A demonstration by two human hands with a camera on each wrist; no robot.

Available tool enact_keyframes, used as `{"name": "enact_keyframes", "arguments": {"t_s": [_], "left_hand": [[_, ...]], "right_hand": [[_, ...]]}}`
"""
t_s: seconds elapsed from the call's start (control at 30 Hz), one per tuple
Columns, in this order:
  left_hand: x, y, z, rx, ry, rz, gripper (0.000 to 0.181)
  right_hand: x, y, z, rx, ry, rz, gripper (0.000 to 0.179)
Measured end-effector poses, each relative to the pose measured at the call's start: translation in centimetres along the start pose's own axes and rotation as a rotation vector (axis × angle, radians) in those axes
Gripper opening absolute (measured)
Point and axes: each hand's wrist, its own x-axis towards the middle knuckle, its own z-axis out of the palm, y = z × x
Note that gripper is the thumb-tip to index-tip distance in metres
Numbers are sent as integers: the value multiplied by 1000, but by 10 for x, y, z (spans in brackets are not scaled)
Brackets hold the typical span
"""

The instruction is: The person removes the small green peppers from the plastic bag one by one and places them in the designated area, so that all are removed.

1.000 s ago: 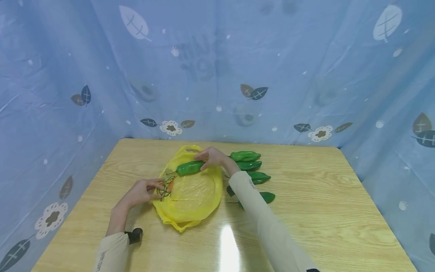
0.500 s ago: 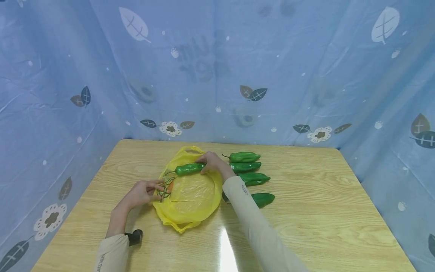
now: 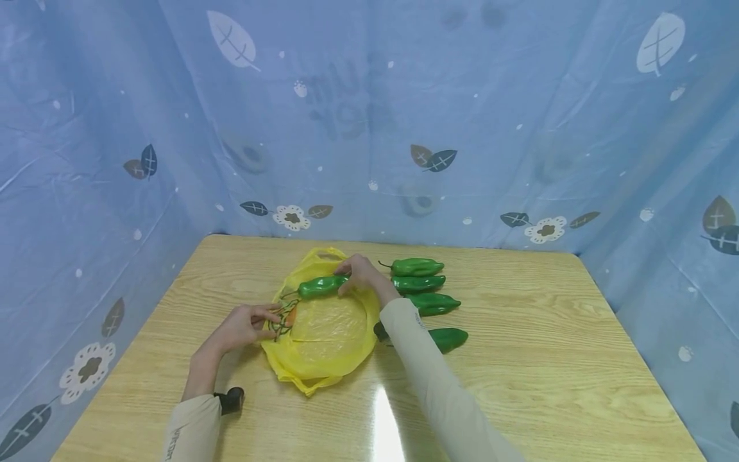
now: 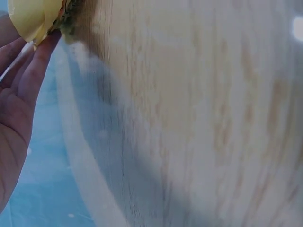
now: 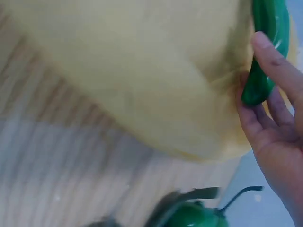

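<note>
A yellow plastic bag (image 3: 329,346) lies spread on the table, with a dark green and orange print (image 3: 287,319) on its left part. My left hand (image 3: 239,327) holds the bag's left edge beside that print; the left wrist view shows the fingers against the yellow film (image 4: 33,19). On the far part of the bag is a glossy green pepper (image 3: 317,287), its thin stem pointing left. My right hand (image 3: 360,273) grips the pepper's blunt right end; in the right wrist view, fingers and thumb close round the pepper (image 5: 272,28) from both sides.
Several more green peppers lie in a column right of the bag, among them one at the back (image 3: 417,267) and one nearest (image 3: 447,339), partly hidden by my right sleeve (image 3: 427,366). Blue patterned cloth (image 3: 369,128) hangs round the wooden table (image 3: 548,359).
My right hand has shifted very slightly with the pepper, and the right forearm has swung a little left, showing more of the peppers beside it. The left hand stays in place.
</note>
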Motion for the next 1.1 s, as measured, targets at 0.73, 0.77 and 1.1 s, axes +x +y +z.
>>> {"name": "enact_keyframes", "arguments": {"t_s": [0.73,0.77,1.1], "left_hand": [[0,0,-5,12,-16,-1,25],[0,0,-5,10,-17,-1,25],[0,5,-3,31,-28,-10,26]], "right_hand": [[-73,-3,-54,384,96,-167,49],[-78,-3,-56,405,90,-171,50],[-122,8,-66,511,107,-137,52]]}}
